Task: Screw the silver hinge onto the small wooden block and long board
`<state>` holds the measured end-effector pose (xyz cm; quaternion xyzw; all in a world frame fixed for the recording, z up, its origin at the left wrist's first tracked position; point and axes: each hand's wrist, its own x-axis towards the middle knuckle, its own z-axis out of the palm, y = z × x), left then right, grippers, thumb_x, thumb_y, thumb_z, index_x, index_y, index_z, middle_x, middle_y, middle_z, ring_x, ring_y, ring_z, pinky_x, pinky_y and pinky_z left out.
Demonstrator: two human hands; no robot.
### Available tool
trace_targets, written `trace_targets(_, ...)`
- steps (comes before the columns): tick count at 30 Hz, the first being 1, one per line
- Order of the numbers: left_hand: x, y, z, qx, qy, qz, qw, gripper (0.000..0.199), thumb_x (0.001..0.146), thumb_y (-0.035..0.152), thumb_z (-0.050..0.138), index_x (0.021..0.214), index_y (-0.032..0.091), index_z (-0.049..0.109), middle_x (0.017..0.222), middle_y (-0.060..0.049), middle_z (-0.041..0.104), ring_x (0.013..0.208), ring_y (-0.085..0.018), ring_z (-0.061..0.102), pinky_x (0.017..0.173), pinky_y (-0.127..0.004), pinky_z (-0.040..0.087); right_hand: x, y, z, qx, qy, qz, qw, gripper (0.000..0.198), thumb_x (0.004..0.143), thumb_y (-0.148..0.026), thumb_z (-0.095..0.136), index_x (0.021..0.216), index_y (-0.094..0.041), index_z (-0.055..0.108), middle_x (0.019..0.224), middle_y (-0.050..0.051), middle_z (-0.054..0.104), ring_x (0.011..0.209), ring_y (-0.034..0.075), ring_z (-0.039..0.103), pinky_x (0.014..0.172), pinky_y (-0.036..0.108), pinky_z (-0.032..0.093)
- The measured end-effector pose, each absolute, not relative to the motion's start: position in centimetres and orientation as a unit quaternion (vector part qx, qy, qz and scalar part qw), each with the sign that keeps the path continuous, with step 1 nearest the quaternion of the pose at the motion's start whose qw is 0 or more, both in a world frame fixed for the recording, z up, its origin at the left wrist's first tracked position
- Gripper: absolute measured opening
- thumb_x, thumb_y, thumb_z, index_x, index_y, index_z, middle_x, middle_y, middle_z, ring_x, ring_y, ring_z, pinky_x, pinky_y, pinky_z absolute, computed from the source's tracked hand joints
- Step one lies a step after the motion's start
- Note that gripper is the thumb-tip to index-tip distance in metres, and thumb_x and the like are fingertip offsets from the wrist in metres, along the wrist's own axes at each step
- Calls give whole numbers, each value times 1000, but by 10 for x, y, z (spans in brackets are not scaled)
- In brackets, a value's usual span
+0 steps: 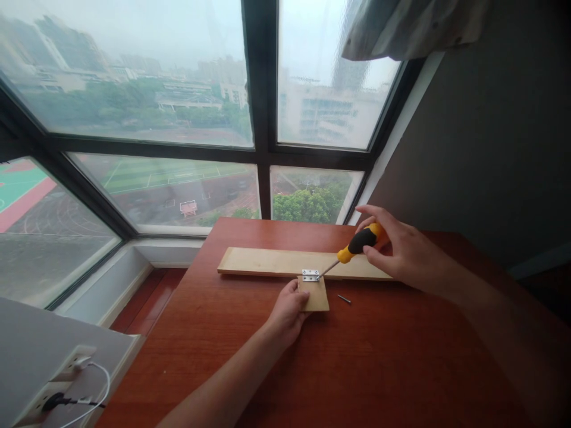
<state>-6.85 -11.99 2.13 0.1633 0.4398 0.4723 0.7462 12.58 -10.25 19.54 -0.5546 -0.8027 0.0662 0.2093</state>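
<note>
My left hand [292, 310] grips a small wooden board [316, 299] by its left side, thumb on top. A silver hinge [311, 275] lies across the far edge of this piece and the near edge of a long pale plank [263, 262]. In my right hand [397, 246] is a yellow and black screwdriver [359, 242], its handle between thumb and fingers. The shaft slants down to the left, and its tip meets a screw at the hinge's right end. A loose screw [344, 299] rests on the table, right of the small board.
The reddish-brown wooden table [200, 356] stands against large windows with a dark frame [263, 157]. A grey wall [482, 142] rises on the right. At lower left, a wall socket [74, 364] has a white cable and a black plug [54, 402] in the outlets. A curtain [414, 27] hangs at upper right.
</note>
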Motion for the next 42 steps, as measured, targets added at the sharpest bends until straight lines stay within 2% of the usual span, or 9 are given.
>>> trace_targets(3, -69, -119, 21, 159, 440, 472, 747, 35, 69, -2, 54, 101, 12, 59, 92, -11, 67, 73, -16, 64, 65, -28, 55, 125, -104, 194, -541, -805, 100, 222, 59, 85, -27, 51, 141, -27, 34, 116, 5, 65, 81, 17, 67, 71, 28, 51)
trace_targets(5, -69, -119, 20, 156, 440, 472, 748, 35, 69, -2, 55, 101, 12, 59, 92, -11, 67, 73, -16, 64, 65, -29, 55, 123, -103, 193, -578, -791, 37, 196, 57, 88, -36, 49, 143, -26, 34, 114, 7, 67, 81, 22, 68, 69, 33, 51)
trace_targets(10, -68, -120, 19, 157, 442, 472, 747, 33, 69, -1, 54, 99, 12, 59, 91, -10, 67, 72, -17, 64, 64, -29, 56, 121, -99, 189, -671, -721, -158, 67, 59, 91, -61, 37, 133, -22, 50, 77, 12, 71, 72, 37, 68, 58, 43, 48)
trace_targets(20, -69, -120, 19, 157, 439, 469, 750, 33, 69, -2, 53, 98, 13, 59, 92, -10, 67, 72, -16, 63, 65, -29, 56, 130, -103, 192, -509, -825, 89, 229, 61, 85, -28, 52, 142, -29, 33, 115, 4, 66, 95, 20, 66, 82, 32, 51)
trace_targets(23, -69, -120, 19, 158, 438, 469, 751, 32, 70, -2, 54, 98, 13, 59, 93, -10, 67, 73, -16, 64, 66, -29, 56, 125, -106, 190, -542, -814, 18, 208, 59, 87, -33, 51, 142, -26, 34, 114, 6, 67, 95, 23, 66, 76, 33, 50)
trace_targets(28, -69, -120, 18, 158, 431, 475, 750, 35, 69, -1, 55, 101, 14, 59, 95, -10, 67, 74, -16, 64, 67, -30, 55, 120, -103, 189, -640, -747, -131, 121, 43, 88, -56, 47, 117, -27, 61, 76, 5, 71, 67, 28, 66, 55, 33, 42)
trace_targets(33, -69, -121, 19, 157, 427, 476, 752, 36, 69, 0, 56, 101, 14, 61, 96, -10, 68, 76, -17, 65, 67, -30, 55, 124, -103, 193, -601, -777, -20, 187, 46, 86, -42, 53, 130, -27, 51, 94, 5, 71, 74, 24, 67, 60, 32, 46)
trace_targets(37, -69, -121, 20, 161, 426, 478, 751, 35, 68, -1, 55, 100, 13, 61, 95, -10, 68, 76, -17, 64, 68, -30, 55, 124, -105, 195, -542, -801, 98, 235, 51, 84, -31, 53, 134, -26, 42, 107, 4, 68, 89, 21, 66, 77, 31, 50)
trace_targets(42, -69, -121, 23, 158, 434, 474, 750, 34, 69, -2, 54, 99, 13, 60, 93, -10, 67, 74, -16, 64, 67, -29, 55, 118, -103, 189, -620, -766, -26, 169, 38, 88, -49, 48, 117, -24, 51, 87, 4, 69, 73, 25, 66, 60, 32, 44)
